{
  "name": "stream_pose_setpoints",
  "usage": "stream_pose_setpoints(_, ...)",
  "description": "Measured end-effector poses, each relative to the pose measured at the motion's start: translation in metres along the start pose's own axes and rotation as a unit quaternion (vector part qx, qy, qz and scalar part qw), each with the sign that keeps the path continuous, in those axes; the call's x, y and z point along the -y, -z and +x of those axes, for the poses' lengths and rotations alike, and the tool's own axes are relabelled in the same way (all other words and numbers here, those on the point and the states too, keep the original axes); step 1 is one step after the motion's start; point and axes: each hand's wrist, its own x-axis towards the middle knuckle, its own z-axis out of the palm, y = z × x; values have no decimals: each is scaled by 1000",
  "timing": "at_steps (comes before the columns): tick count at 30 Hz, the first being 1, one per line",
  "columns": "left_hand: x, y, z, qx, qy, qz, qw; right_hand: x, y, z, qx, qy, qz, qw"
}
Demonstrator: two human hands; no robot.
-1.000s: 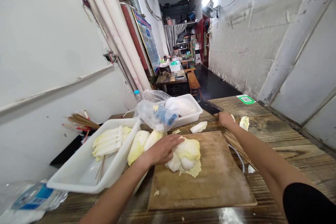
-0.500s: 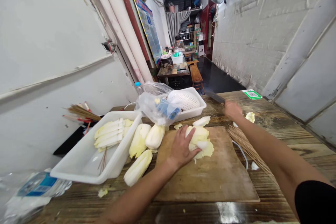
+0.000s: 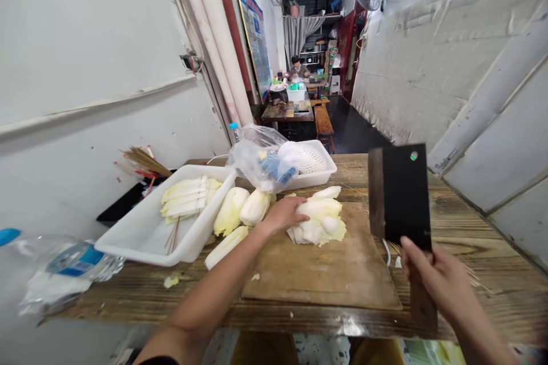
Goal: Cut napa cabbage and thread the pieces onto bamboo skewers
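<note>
My right hand (image 3: 445,276) is wrapped round the handle of a cleaver (image 3: 402,194), whose broad dark blade stands upright in the air to the right of the cutting board (image 3: 325,274). My left hand (image 3: 285,214) lies at the left side of pale yellow-white napa cabbage leaves (image 3: 321,222) on the board's far part, its fingers closed on their edge. Part of the leaves under the fingers is hidden. Small cabbage heads (image 3: 231,211) rest between the board and a white tub (image 3: 166,259), which holds cabbage leaves on skewers (image 3: 188,197).
Behind the board stands a white tray (image 3: 329,171) with a plastic bag (image 3: 257,157) and foam netting. Bamboo skewers lie right of the board, partly behind the cleaver. A plastic bottle (image 3: 81,259) is at the left. In the background a person (image 3: 299,70) sits at another table.
The cleaver has swung from pointing away to upright, closer to me, with my right hand lower. My left hand has moved from over the leaves to their left side. The view has shifted.
</note>
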Motion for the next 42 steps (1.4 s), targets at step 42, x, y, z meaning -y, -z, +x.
stream_pose_setpoints(42,23,-89,-193,-253,-130,251,925,74,-52,-34,284,430,-388,764)
